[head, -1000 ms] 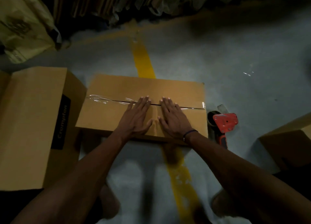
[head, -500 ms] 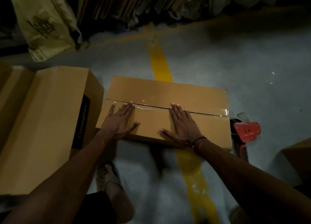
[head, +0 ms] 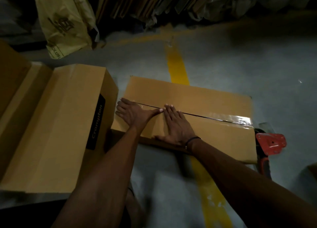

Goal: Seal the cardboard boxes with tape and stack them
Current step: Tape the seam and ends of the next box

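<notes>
A flat brown cardboard box (head: 197, 97) lies on the grey floor in front of me, its two top flaps meeting in a centre seam. Clear tape (head: 240, 120) runs along that seam and shines near the right end. My left hand (head: 133, 112) lies flat on the box's left end, fingers straight and reaching to the left edge. My right hand (head: 175, 126) presses flat on the near flap, its fingertips on the seam beside my left thumb. A red tape dispenser (head: 270, 143) lies on the floor against the box's right side.
A taller brown box (head: 56, 125) with a black label stands close on the left, another box (head: 12, 73) behind it. A corner of a further box (head: 312, 169) shows at far right. A yellow bag (head: 63, 20) and stacked flattened cardboard (head: 137, 3) line the back. A yellow floor line (head: 177, 66) passes under the box.
My left hand has slid left along the taped seam to the box's left edge. My right hand stays flat on the near flap. The view has shifted, so everything sits further right.
</notes>
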